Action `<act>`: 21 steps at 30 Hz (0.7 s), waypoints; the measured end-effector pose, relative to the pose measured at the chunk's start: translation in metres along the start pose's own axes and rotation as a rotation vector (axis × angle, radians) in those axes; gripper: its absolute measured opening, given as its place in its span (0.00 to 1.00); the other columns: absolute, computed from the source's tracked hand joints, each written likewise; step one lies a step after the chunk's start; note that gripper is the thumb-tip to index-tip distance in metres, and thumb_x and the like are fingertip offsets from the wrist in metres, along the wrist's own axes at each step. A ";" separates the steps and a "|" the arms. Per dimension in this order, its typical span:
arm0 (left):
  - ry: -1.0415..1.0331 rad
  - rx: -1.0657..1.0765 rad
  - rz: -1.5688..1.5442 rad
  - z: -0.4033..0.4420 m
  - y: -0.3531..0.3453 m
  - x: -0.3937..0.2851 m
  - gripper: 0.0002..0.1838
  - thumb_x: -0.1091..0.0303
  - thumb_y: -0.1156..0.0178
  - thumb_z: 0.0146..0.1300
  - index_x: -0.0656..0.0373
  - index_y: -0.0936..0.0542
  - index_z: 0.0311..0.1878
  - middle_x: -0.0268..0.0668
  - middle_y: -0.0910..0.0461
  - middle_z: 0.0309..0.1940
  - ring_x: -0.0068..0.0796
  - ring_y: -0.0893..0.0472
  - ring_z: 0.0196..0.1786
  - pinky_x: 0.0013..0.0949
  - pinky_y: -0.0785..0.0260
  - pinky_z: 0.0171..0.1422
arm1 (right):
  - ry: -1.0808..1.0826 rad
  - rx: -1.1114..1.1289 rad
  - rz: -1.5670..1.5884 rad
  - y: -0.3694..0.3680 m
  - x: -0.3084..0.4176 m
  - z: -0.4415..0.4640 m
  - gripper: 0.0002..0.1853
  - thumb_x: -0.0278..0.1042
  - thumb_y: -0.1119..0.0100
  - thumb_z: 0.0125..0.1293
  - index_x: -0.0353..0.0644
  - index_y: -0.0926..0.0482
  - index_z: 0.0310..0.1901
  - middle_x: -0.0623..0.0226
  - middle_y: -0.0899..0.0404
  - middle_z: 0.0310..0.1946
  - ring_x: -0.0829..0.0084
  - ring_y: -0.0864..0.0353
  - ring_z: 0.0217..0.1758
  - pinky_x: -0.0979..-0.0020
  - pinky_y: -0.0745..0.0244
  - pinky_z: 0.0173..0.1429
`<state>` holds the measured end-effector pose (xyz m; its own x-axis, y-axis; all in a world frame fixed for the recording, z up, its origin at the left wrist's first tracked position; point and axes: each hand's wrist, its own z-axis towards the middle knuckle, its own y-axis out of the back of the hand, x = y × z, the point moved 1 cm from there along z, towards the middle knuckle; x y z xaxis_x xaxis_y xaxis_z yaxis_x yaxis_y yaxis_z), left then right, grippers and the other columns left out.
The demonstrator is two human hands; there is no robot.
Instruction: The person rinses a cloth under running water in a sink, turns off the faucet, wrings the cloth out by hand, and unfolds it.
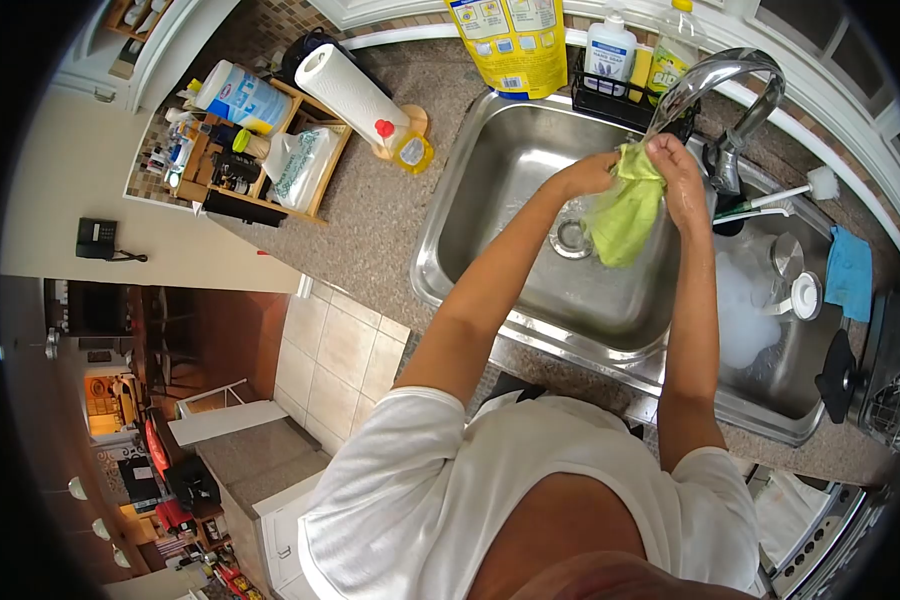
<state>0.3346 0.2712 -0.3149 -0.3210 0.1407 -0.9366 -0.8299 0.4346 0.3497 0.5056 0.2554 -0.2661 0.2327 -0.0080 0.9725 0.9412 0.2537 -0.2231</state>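
A yellow-green cloth [625,222] hangs over the left basin of the steel sink [450,225], gripped at its top by both hands. My left hand [592,175] is closed on the cloth's upper left edge. On the other side, my right hand [676,172] pinches its upper right part. Both hands are just below the chrome faucet [725,62], whose spout reaches over them. The cloth's lower end droops near the drain [571,238]. Some fingertips are hidden behind the cloth.
The right basin holds suds [745,310] and a white-handled brush [806,296]. A blue cloth [849,273] drapes over its edge. Behind the sink stand a yellow pouch [510,45], a soap bottle [610,55] and a dish soap bottle [675,50]. A paper towel roll [348,90] lies left.
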 end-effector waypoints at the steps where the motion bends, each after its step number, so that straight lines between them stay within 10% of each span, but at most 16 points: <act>1: 0.013 0.028 -0.022 0.000 0.003 0.002 0.21 0.66 0.39 0.53 0.59 0.24 0.52 0.41 0.20 0.47 0.32 0.23 0.50 0.31 0.34 0.56 | 0.008 0.009 -0.047 0.001 0.007 0.002 0.09 0.37 0.43 0.65 0.40 0.26 0.38 0.77 0.28 0.31 0.84 0.31 0.36 0.81 0.37 0.44; 9: -0.010 0.296 -0.014 -0.019 0.026 -0.017 0.25 0.61 0.30 0.50 0.57 0.23 0.52 0.33 0.22 0.44 0.24 0.27 0.50 0.32 0.35 0.57 | 0.121 0.149 -0.243 0.003 0.021 0.010 0.07 0.29 0.36 0.57 0.39 0.22 0.36 0.74 0.26 0.32 0.83 0.30 0.38 0.79 0.35 0.45; 21: 0.021 -0.211 -0.390 -0.009 0.007 -0.055 0.14 0.59 0.42 0.64 0.59 0.20 0.44 0.27 0.20 0.34 0.14 0.25 0.37 0.23 0.32 0.43 | 0.187 0.034 -0.280 -0.007 -0.022 0.013 0.21 0.41 0.37 0.59 0.40 0.24 0.52 0.70 0.21 0.40 0.79 0.25 0.44 0.75 0.33 0.52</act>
<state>0.3424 0.2587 -0.2606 0.0276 -0.0171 -0.9995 -0.9650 0.2604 -0.0311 0.4907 0.2663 -0.2850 0.0103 -0.2586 0.9659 0.9671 0.2483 0.0562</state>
